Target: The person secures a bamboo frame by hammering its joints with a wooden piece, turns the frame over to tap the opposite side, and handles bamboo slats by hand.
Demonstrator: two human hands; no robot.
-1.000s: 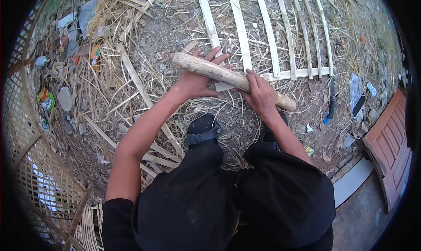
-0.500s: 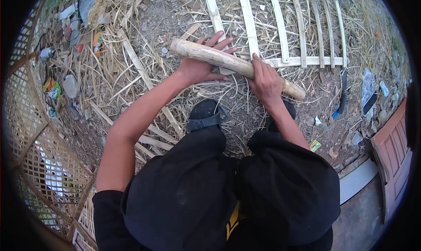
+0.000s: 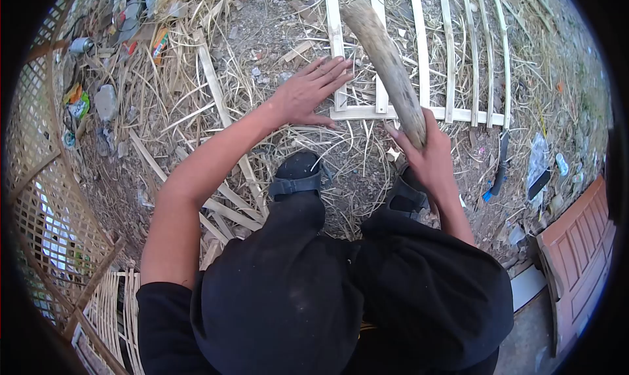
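Observation:
My right hand (image 3: 429, 152) is wrapped round the lower end of a thick wooden stick (image 3: 386, 60), which tilts up and to the left over the bamboo strips. My left hand (image 3: 313, 92) holds nothing; its fingers are spread flat and its fingertips reach the leftmost upright strip (image 3: 335, 41). Several pale bamboo strips run away from me side by side. Their near ends lie across one crosswise strip (image 3: 432, 115), forming a frame on the ground. The stick hides part of the second and third strips.
Loose bamboo shavings and a long slat (image 3: 216, 87) litter the ground at left. A woven bamboo panel (image 3: 52, 172) stands at the far left. At right lie a dark-handled tool (image 3: 502, 165), a plastic bag (image 3: 538, 159) and a brown panelled board (image 3: 580, 257). My sandalled foot (image 3: 296, 178) is just below.
The stick has swung from lying nearly crosswise to pointing up, my right hand now round its lower end. My left hand has come out from under it onto the leftmost strip.

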